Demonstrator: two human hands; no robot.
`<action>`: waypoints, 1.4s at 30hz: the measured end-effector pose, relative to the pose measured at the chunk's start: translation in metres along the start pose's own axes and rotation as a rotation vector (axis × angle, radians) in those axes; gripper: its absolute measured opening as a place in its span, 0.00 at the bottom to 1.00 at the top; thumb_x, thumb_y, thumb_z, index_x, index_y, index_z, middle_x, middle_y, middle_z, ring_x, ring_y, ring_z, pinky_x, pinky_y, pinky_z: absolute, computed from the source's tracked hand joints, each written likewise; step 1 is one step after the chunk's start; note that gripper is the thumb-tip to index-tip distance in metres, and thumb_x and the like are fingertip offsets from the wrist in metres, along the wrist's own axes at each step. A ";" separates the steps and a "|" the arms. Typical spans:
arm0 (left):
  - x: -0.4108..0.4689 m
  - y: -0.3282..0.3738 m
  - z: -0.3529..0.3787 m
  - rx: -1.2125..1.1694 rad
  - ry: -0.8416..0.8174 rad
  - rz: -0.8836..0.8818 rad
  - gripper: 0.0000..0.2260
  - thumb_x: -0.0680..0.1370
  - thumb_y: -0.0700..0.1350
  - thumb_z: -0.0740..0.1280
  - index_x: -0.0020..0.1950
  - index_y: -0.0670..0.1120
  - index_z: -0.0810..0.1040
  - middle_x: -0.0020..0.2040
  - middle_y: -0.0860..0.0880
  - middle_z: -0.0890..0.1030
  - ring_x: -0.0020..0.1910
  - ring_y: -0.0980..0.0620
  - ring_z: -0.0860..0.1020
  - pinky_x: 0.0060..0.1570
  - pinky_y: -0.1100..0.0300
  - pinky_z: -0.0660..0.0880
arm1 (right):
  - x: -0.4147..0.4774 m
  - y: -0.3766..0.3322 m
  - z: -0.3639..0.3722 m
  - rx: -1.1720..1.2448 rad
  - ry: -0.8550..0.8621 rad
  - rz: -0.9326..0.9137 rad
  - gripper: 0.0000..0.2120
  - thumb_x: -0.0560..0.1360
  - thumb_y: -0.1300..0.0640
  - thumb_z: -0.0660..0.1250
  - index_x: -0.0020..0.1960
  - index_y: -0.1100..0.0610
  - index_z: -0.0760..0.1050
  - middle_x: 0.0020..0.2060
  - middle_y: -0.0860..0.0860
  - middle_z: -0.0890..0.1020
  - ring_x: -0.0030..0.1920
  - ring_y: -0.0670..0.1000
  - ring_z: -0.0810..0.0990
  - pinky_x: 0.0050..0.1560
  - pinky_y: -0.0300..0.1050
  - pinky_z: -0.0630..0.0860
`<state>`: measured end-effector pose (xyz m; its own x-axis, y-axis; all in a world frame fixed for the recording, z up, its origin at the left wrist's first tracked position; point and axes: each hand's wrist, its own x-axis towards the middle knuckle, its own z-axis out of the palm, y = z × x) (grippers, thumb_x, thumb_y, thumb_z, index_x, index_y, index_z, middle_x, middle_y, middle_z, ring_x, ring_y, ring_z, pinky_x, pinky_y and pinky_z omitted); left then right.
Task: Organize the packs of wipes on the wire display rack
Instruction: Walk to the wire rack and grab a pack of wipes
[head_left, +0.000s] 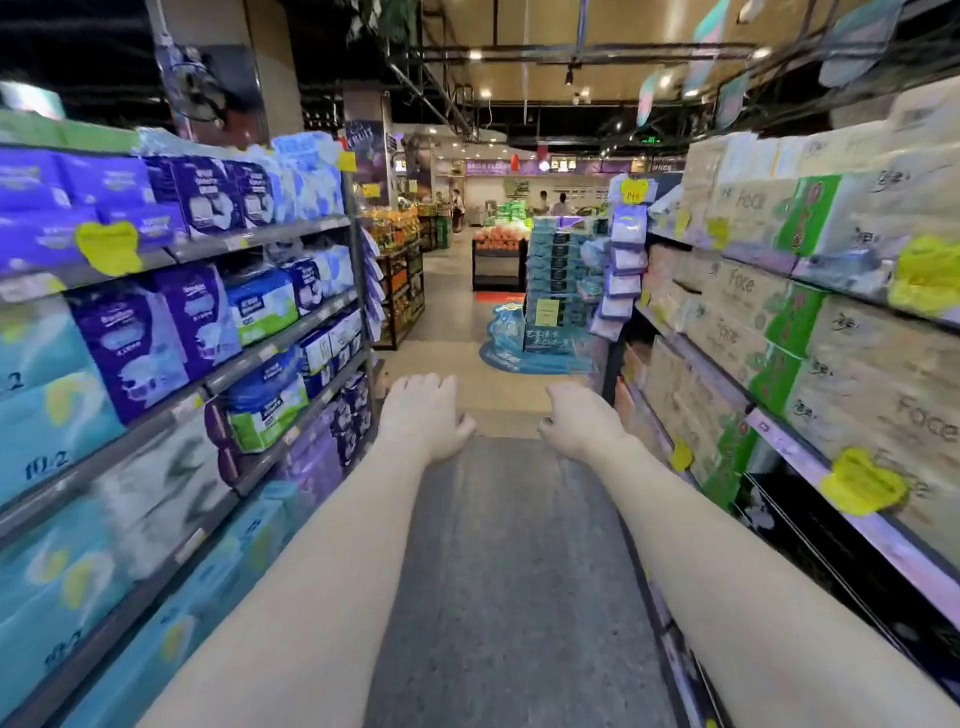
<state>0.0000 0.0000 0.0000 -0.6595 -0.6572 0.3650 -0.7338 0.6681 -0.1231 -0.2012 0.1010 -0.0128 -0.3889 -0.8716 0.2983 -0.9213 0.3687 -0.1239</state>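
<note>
Both my arms stretch forward down a shop aisle. My left hand (423, 413) hangs palm down with the fingers loosely curled and nothing in it. My right hand (582, 418) is level with it, also curled and holding nothing. Far ahead on the right, a hanging strip of pale purple-and-white packs (623, 270) runs down the end of the right shelving; these may be the wipes. The view is blurred, so I cannot make out a wire rack.
Shelves of purple, blue and green packs (197, 322) line the left side. Shelves of boxed tissue (779, 312) line the right. A stacked teal floor display (553, 291) stands ahead at the aisle's end. A grey floor mat (509, 571) runs under my arms. People stand far back.
</note>
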 end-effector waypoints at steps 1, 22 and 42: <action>0.026 -0.004 0.014 0.014 -0.004 0.024 0.27 0.79 0.59 0.57 0.72 0.45 0.73 0.64 0.43 0.80 0.64 0.41 0.77 0.66 0.48 0.71 | 0.027 0.003 0.010 0.009 0.003 -0.006 0.19 0.76 0.51 0.65 0.63 0.59 0.75 0.62 0.59 0.79 0.62 0.62 0.78 0.58 0.52 0.75; 0.654 -0.027 0.248 0.041 -0.015 0.123 0.26 0.79 0.59 0.57 0.72 0.47 0.73 0.66 0.46 0.80 0.66 0.44 0.76 0.69 0.48 0.68 | 0.628 0.200 0.161 -0.129 0.056 0.035 0.17 0.76 0.51 0.65 0.61 0.58 0.73 0.60 0.57 0.79 0.63 0.59 0.74 0.62 0.53 0.72; 1.199 -0.103 0.462 0.005 0.083 0.213 0.19 0.80 0.57 0.56 0.63 0.49 0.77 0.58 0.49 0.82 0.59 0.46 0.78 0.65 0.50 0.70 | 1.166 0.342 0.303 -0.066 0.000 0.188 0.14 0.79 0.54 0.61 0.60 0.61 0.74 0.59 0.59 0.78 0.60 0.60 0.76 0.55 0.52 0.75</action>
<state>-0.7905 -1.0179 0.0235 -0.7840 -0.4703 0.4052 -0.5805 0.7867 -0.2101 -0.9704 -0.8877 0.0056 -0.5545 -0.7853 0.2755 -0.8301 0.5455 -0.1157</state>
